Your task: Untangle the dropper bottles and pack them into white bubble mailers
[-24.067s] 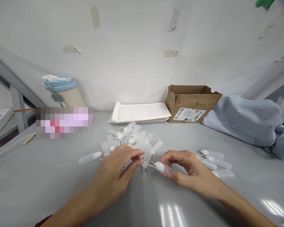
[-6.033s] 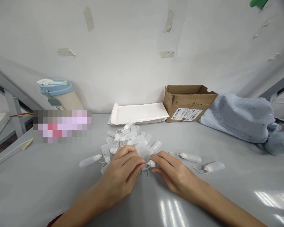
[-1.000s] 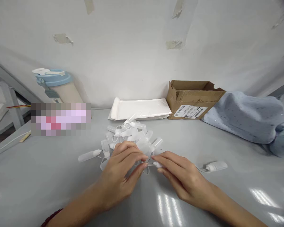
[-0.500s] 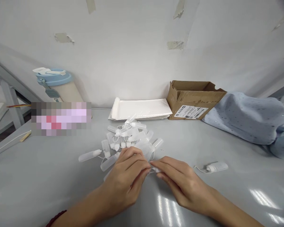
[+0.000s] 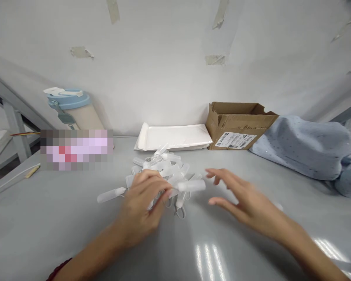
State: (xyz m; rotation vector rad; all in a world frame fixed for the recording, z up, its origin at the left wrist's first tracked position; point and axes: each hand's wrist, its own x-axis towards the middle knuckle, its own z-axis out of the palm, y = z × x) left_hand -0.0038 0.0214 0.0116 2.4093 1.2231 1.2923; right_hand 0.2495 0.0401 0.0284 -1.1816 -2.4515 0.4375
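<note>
The grey worktop (image 5: pixel 61 222), heaped small bottles (image 5: pixel 170 170) and carton (image 5: pixel 242 123) suggest a workshop.

Worktop (image 5: pixel 61 218) runs back to the wall (image 5: pixel 163 78). Centre: pile of small bottles (image 5: pixel 169 170), with an outlying bottle (image 5: pixel 108 195) at its left edge. Left hand (image 5: pixel 144 199) over the pile's near left side; held bottle (image 5: pixel 192 185) extends rightward from its fingertips, above the pile's near right part. Right hand (image 5: pixel 242 199) lies to the right of that bottle, apart from it. Behind the pile, near the wall: stack of envelopes (image 5: pixel 175 136), right end just beside the box (image 5: pixel 242 121). Cloth (image 5: pixel 304 148) right of the box. Left, by the wall: tumbler (image 5: pixel 82 115), pixelated item (image 5: pixel 82 150) before it.
</note>
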